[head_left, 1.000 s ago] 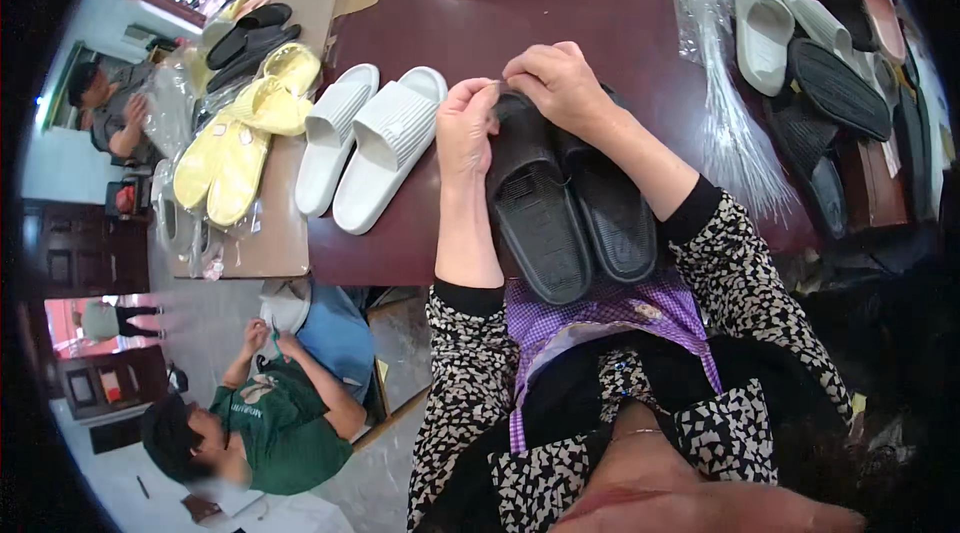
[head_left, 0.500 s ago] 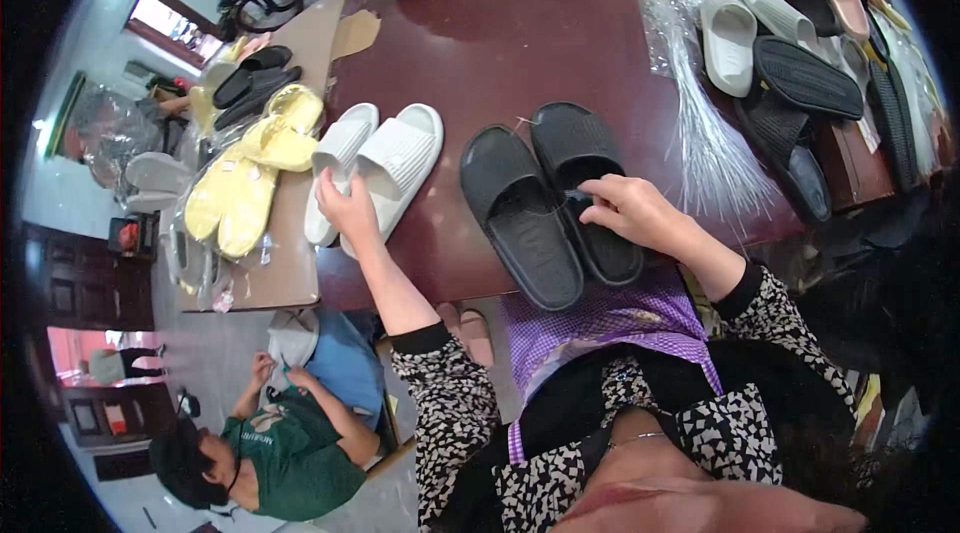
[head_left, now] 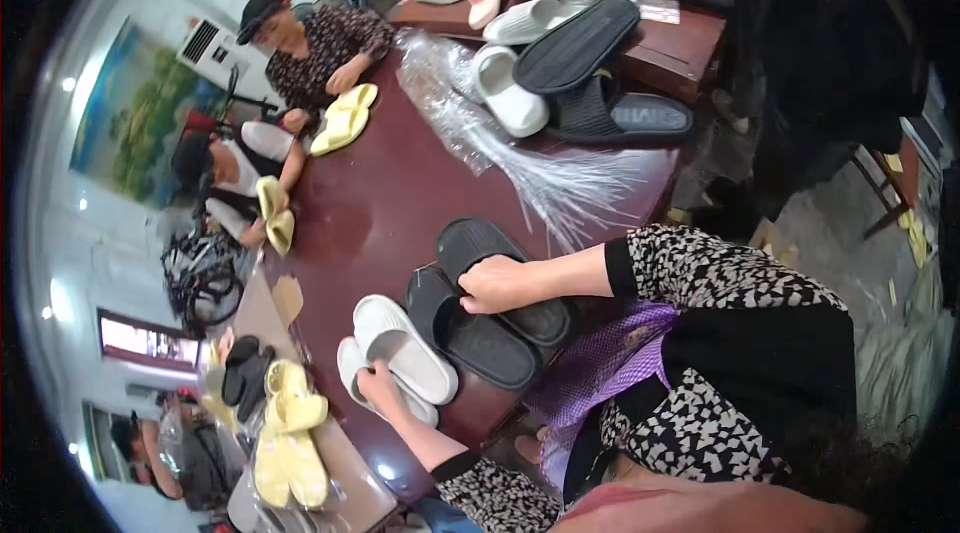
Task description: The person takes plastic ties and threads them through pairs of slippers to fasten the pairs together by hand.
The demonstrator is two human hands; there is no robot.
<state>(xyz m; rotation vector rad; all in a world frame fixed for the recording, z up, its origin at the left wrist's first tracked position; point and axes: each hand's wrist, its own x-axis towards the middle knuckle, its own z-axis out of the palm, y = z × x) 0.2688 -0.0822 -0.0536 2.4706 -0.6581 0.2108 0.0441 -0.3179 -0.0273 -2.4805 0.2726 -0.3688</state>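
A pair of black slippers (head_left: pixel 485 338) lies on the dark red table in front of me, toes pointing away. My right hand (head_left: pixel 497 283) is closed at the inner sides of their straps, its fingertips partly hidden. Just left of them, nearly touching, rests a pair of white slippers (head_left: pixel 408 353) with ribbed straps. My left hand (head_left: pixel 382 388) reaches over the nearer-left white slipper, with its fingers bent at the strap's edge. A thin tie seems to stick up near the black straps.
Clear thin strips (head_left: pixel 570 178) fan out of a plastic bag on the table (head_left: pixel 345 203). Mixed slippers (head_left: pixel 575 43) are heaped beyond it. Yellow slippers (head_left: pixel 290 458) lie on a side table at left. Across the table, two people handle yellow slippers (head_left: pixel 345 120).
My view has swung right, bringing the two people opposite into sight. The white and black pairs now sit closer together. My right hand has moved in between the black straps and closed.
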